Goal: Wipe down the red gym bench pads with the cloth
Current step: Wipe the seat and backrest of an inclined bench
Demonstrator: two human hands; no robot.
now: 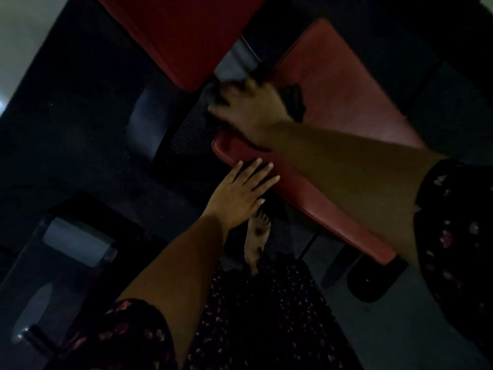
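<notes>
Cloth gripped by right fingers against seat pad.

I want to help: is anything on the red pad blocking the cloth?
Nothing visible. The red padded bench seat is bare past the dark cloth under the right hand; the left hand rests on its edge.

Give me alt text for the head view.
The right hand, blurred, rests on a dark cloth at the end of a red bench pad. The left hand lies flat on that pad's edge; a second red pad lies beyond.
</notes>
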